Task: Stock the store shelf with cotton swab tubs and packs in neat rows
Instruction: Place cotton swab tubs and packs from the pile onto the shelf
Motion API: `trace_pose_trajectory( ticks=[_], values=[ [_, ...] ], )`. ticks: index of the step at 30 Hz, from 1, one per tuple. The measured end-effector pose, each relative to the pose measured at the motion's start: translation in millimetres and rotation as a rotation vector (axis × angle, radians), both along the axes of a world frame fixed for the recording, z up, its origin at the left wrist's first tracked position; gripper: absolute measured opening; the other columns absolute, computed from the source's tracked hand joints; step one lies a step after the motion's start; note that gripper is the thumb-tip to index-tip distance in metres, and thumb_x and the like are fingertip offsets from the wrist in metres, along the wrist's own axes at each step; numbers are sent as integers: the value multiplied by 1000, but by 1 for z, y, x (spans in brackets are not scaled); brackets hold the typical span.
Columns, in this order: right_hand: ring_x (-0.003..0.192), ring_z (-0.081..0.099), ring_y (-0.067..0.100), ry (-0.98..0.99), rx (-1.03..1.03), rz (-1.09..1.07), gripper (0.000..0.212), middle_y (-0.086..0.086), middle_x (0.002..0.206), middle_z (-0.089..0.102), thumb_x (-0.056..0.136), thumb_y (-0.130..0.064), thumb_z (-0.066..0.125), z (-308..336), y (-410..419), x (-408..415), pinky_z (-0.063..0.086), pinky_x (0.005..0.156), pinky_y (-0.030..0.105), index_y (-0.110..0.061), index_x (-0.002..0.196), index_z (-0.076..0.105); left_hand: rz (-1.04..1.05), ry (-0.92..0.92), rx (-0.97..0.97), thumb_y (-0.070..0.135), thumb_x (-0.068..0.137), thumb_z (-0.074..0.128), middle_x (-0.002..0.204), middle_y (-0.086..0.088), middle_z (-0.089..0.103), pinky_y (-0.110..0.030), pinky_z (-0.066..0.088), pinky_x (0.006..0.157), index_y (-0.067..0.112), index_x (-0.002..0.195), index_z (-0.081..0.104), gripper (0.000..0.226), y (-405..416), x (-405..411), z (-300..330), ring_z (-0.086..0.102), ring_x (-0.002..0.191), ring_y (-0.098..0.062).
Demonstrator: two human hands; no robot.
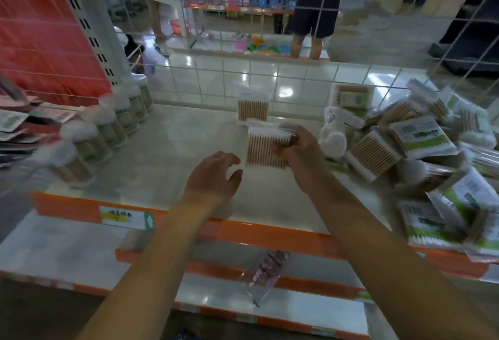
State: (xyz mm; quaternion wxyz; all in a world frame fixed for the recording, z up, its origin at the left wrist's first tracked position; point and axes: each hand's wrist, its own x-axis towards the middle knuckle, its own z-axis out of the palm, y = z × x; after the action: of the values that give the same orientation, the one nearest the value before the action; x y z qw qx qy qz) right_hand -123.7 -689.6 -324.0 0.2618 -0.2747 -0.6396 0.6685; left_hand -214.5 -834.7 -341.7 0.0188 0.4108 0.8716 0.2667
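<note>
Right hand [295, 150] raised over shelf [167, 156], gripping square cotton swab pack [263, 148] by its right edge. Left hand [213, 175] just left of pack, fingers loosely spread, apart from it.

Both forearms come in bare, no sleeves showing; left hand [213, 175] and right hand [299, 150] carry no gloves, rings or watch.

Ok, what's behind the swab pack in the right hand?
Another swab pack stands upright on the shelf behind the held pack, near the wire grid back. Its lower edge is covered by the held pack in the right hand.
</note>
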Motion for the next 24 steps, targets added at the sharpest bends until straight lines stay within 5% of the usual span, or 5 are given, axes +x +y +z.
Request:
trace_pose_trajectory(
  ticks=[7, 11, 16, 24],
  values=[
    [86, 62, 21, 7, -13, -118, 32, 2, 87, 63, 78, 13, 58, -3, 16, -57, 54, 68, 34, -17, 85, 56, -40, -25, 29, 20, 90, 53, 114, -9, 60, -35, 45, 88, 8, 116, 60, 29, 10, -29, -8, 56, 105, -27],
    [86, 63, 22, 50, -9, -114, 33, 3, 90, 64, 77, 13, 60, -6, 27, -80, 54, 67, 35, -14, 94, 58, -13, -2, 78, 15, 88, 53, 110, -10, 61, -35, 43, 85, 6, 110, 63, 26, 10, -38, -16, 54, 104, -28],
    [76, 63, 12, 20, 117, -164, 32, 2, 86, 65, 77, 8, 64, -12, 28, -97, 50, 57, 20, -9, 104, 62, 12, -10, 119, 17, 73, 44, 87, -15, 64, -38, 47, 68, 2, 86, 68, 31, 12, -42, -26, 57, 85, -34],
    [83, 60, 15, -81, 301, -310, 34, 0, 91, 63, 79, 0, 64, -27, 33, -112, 52, 61, 19, -11, 111, 59, 30, -10, 174, 5, 76, 55, 87, -12, 64, -34, 44, 70, 3, 86, 68, 16, 13, -44, -30, 55, 86, -31]
  ],
)
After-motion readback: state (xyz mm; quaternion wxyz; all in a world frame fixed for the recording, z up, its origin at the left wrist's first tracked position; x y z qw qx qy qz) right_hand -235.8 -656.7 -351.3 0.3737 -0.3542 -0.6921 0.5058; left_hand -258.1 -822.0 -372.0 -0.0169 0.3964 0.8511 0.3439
